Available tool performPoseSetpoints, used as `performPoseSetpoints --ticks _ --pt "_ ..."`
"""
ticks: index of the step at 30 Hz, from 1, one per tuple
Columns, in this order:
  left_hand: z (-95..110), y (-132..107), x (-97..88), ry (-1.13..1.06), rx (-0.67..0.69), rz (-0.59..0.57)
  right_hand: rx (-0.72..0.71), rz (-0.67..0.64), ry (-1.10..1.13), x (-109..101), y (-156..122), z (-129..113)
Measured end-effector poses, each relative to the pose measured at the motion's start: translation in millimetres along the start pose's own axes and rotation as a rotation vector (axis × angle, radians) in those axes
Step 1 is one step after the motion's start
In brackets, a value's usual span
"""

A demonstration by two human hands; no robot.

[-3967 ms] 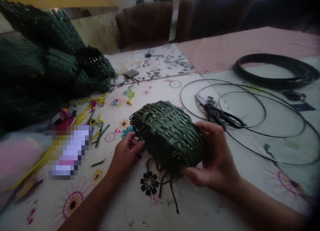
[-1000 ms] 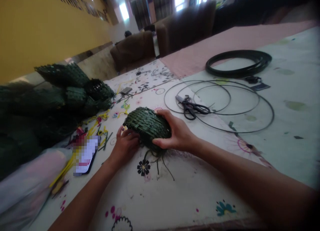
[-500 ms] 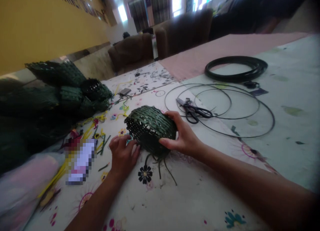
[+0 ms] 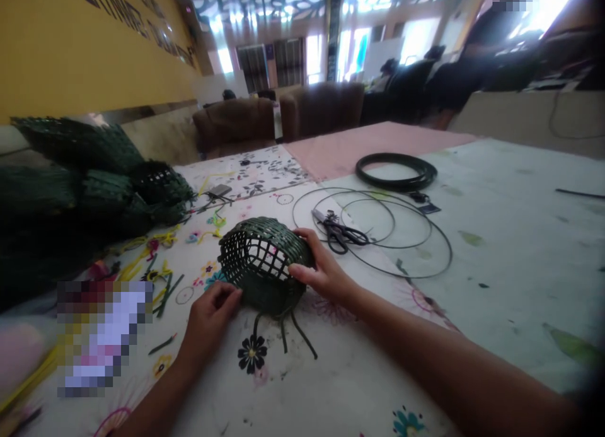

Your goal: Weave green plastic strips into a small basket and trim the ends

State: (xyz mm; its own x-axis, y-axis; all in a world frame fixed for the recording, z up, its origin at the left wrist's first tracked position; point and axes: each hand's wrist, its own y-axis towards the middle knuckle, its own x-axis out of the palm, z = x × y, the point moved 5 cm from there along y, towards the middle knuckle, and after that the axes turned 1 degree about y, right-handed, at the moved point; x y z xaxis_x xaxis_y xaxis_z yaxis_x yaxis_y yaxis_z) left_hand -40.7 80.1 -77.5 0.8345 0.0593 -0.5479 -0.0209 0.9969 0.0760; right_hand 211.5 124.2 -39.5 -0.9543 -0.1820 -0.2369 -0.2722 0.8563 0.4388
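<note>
A small dark green woven basket (image 4: 265,292) lies tipped on its side on the flowered tablecloth, its mouth facing me and to the left. Its open lattice shows inside, and several loose strip ends hang out at the bottom. My right hand (image 4: 321,270) grips the basket's right side, thumb in front and fingers behind. At the lower left rim is my left hand (image 4: 212,311), fingers curled and their tips pinched together against the edge. Just beyond the basket lie black-handled scissors (image 4: 341,232).
Loops of thin green strip (image 4: 416,274) spread around the scissors. Behind them sits a thick dark coil (image 4: 397,183). More green woven baskets (image 4: 106,197) are piled at the left, beside yellow and green scraps (image 4: 163,295). Brown chairs (image 4: 321,112) and people are in the background.
The view has tilted up and shifted. The basket has turned so more of its inside lattice shows. My left fingers have drawn together at the rim; my right hand keeps its grip.
</note>
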Motion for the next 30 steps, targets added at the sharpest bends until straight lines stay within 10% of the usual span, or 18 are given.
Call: performPoseSetpoints --ticks 9,20,24,30 --pt "5 -5 -3.0 0.261 0.038 0.068 -0.069 -0.08 -0.022 5 -2 -14" --pt "-10 0 2.4 -0.355 -0.045 0.082 0.025 0.076 -0.397 -25 10 -1" --pt "-7 -1 -8.9 -0.364 0.051 0.204 0.407 0.107 -1.107 -66 18 11" --pt "3 -7 -20.2 -0.354 0.083 0.34 0.688 -0.106 -1.267 -88 13 30"
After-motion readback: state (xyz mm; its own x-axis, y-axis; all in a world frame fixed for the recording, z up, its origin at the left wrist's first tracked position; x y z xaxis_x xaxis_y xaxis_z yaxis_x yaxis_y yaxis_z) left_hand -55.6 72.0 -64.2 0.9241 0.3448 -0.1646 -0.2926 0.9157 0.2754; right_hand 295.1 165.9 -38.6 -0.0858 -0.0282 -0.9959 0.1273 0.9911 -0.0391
